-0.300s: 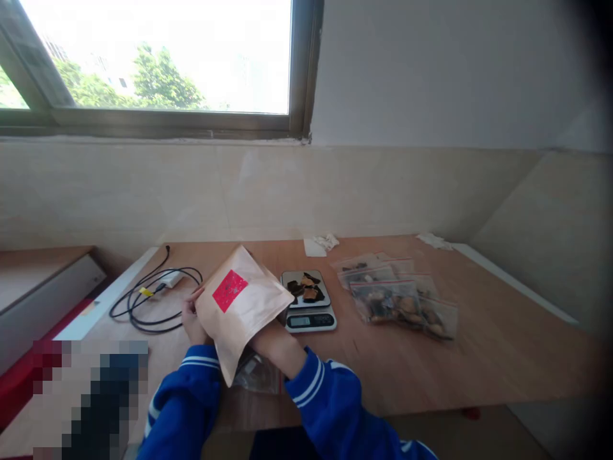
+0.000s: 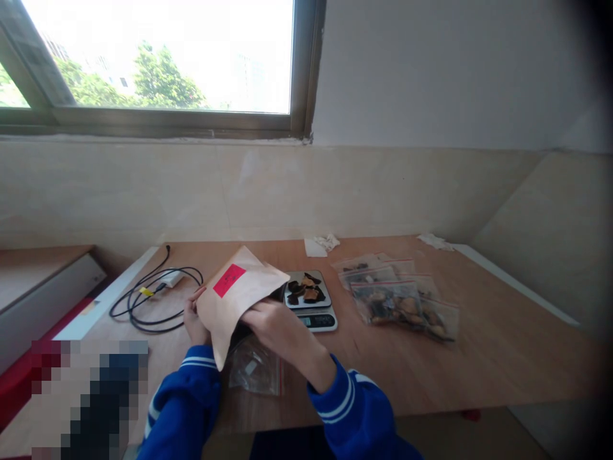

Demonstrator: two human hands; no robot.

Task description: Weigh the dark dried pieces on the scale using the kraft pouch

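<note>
A tilted paper bag (image 2: 227, 306) above the counter (image 2: 407, 377).
The left hand (image 2: 194, 322) holds its side; the right hand (image 2: 278, 322) enters its mouth, its grip hidden, so I cannot tell what it holds.

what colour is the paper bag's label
The label is red, shown in the head view.

A black cable (image 2: 153, 331) lies in loose loops on the left of the worktop (image 2: 502, 345), around a white adapter (image 2: 172, 278), with a yellow tag (image 2: 146, 291) near it. Along the back edge sit a white sheet (image 2: 315, 248) touching a crumpled tissue (image 2: 330, 242) and, farther right, another tissue (image 2: 435, 241). Green trees (image 2: 163, 80) show through the window (image 2: 191, 121) above the tiled wall (image 2: 268, 191).
</note>
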